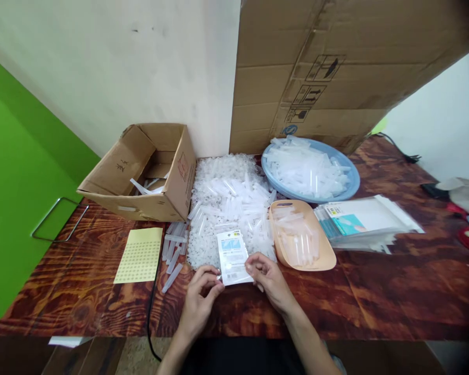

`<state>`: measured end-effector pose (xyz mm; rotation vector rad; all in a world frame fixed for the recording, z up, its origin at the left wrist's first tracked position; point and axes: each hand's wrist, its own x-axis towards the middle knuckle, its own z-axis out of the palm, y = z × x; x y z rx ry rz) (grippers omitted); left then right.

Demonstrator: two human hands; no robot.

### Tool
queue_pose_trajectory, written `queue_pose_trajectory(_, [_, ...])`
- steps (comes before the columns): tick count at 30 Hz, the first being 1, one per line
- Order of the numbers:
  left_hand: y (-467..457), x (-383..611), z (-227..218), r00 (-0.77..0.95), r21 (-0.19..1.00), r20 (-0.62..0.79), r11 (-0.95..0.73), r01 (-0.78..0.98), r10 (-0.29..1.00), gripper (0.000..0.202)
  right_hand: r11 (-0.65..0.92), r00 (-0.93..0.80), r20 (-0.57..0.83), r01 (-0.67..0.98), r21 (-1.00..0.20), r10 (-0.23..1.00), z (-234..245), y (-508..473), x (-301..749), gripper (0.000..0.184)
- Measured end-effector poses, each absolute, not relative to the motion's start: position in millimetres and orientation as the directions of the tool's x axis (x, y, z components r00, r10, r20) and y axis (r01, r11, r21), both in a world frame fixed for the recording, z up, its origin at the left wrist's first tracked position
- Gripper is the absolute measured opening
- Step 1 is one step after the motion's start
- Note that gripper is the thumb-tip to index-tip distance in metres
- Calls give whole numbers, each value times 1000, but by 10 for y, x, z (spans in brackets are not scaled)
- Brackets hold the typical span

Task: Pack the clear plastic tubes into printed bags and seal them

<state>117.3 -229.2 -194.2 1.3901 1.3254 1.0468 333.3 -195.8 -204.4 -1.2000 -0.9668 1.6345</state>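
Both hands are at a small printed packet (233, 259), white with blue pictures and text, tilted near the table's front edge. My left hand (202, 291) pinches its lower left edge, where a bit of clear plastic glints. At the right edge, my right hand (267, 279) grips the packet between thumb and fingers. Just behind lies a heap of clear plastic pieces (207, 234), with translucent plastic tubes (234, 195) on top. More tubes fill a peach tray (328, 262) to the right of my right hand. What the packet contains cannot be made out.
An open cardboard box (113, 205) stands at left, behind a yellow sticker sheet (138, 255). A blue basin (354, 182) piled with tubes sits behind the tray. Flat printed bags (367, 221) are stacked at right. A large carton (347, 73) rises at the back.
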Motion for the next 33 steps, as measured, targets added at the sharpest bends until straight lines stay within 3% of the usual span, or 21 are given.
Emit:
queue_pose_trajectory(9, [-2314,1257,-1962,-14,978,-170,170,124,985,30,-228,-194,-191,-190,-955,962,-2012,-2158,3579,27])
queue_pose_trajectory(13, [-2317,1246,-1956,-7,973,-192,191,131,981,29,-278,-245,-232,-171,-945,941,-2019,-2208,3541,31])
queue_pose_trajectory(21, [-2384,1278,-2074,-44,961,-263,266,77,964,27,-266,32,-284,-267,-926,958,-2154,-2232,3137,33])
queue_pose_trajectory(25, [-2455,1284,-2140,-84,941,-333,337,35,939,30,-294,64,-323,-276,-915,944,-2185,-2307,3085,33])
queue_pose_trajectory(33, [-2502,1308,-2137,-129,933,-339,350,79,932,30,-336,101,-375,-275,-901,922,-2186,-2353,3046,38])
